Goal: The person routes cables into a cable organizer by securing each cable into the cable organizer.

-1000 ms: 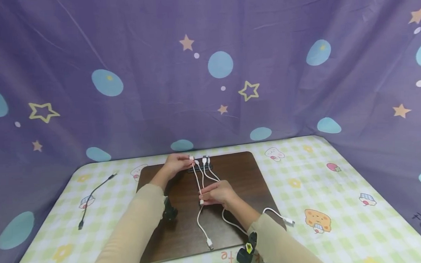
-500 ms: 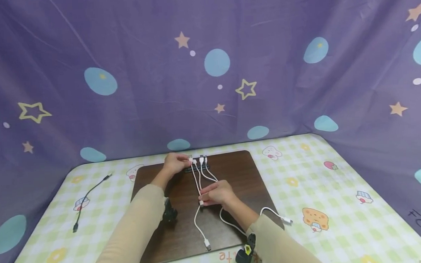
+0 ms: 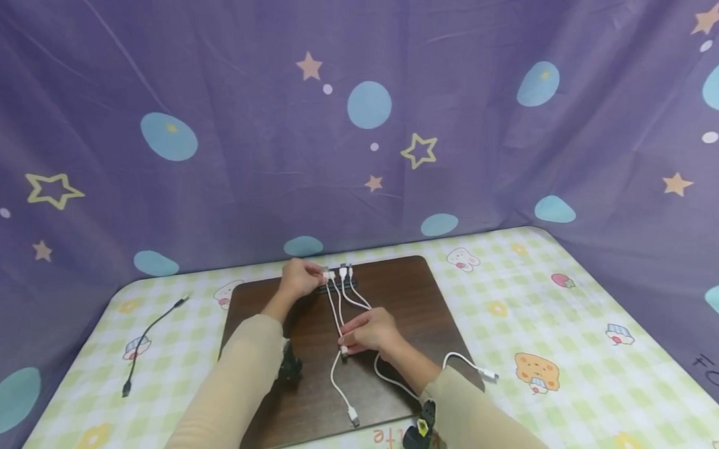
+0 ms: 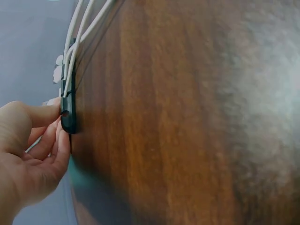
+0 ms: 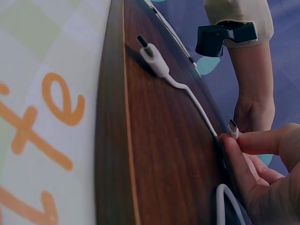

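Note:
Near the board's far edge, my left hand point(image 3: 300, 278) pinches one end of a white USB cable point(image 3: 332, 303) by its plug, its fingertips against the end of a black slotted cable holder point(image 4: 69, 115). Closer to me, my right hand point(image 3: 372, 331) holds the same cable's other end between thumb and fingers; the small metal-tipped connector point(image 5: 233, 129) pokes out of that pinch. More white cables run from the holder's slots, their white plugs point(image 3: 343, 273) beyond it. Curled fingers partly hide the left-hand plug.
The brown wooden board point(image 3: 410, 302) lies on a checked tablecloth point(image 3: 492, 279). On it rests a loose white connector point(image 5: 155, 62); another white plug point(image 3: 489, 375) hangs past its right edge. A short black cable point(image 3: 143, 341) lies at the left. A purple curtain point(image 3: 245, 189) hangs behind.
The head view has shifted slightly. The left-hand plug has come down slightly, closer to the holder, and the right-hand connector sits a touch lower. Both hands keep their hold on the cable.

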`<move>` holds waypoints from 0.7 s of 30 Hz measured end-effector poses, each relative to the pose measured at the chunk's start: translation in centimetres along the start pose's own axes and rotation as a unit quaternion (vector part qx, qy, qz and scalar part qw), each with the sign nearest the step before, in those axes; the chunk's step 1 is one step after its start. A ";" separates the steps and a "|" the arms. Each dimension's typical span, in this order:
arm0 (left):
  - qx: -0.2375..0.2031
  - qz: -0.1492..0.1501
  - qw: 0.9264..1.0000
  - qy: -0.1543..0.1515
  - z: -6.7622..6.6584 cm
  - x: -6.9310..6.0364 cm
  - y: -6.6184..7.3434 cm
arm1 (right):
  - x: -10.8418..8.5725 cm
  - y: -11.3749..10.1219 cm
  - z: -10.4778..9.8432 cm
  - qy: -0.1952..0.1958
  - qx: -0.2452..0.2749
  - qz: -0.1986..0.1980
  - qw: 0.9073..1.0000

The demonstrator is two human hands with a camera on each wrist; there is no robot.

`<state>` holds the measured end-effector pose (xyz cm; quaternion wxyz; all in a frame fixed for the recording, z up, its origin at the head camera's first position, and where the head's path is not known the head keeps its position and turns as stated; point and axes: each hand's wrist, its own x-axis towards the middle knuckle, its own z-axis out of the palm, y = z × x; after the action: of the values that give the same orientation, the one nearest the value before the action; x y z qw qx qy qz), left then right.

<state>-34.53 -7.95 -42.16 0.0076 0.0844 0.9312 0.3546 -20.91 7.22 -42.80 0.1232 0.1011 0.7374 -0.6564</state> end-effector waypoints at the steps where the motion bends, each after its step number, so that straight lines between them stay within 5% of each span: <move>1: 0.003 -0.007 1.000 0.002 -0.1 -0.1 0.0 | 0.0 0.0 0.0 -0.001 0.000 0.001 1.000; 8: -0.010 -0.064 0.998 0.020 -0.8 -0.6 0.2 | -0.3 -0.1 0.3 -0.006 0.012 -0.001 1.000; 21: -0.028 -0.078 0.996 0.034 -1.2 -1.2 0.4 | -0.8 -0.7 0.1 -0.022 0.010 -0.026 0.999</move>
<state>-33.35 -8.65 -41.02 0.0054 -0.0007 0.9242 0.3818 -20.34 7.04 -41.90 0.1210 0.0683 0.7304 -0.6687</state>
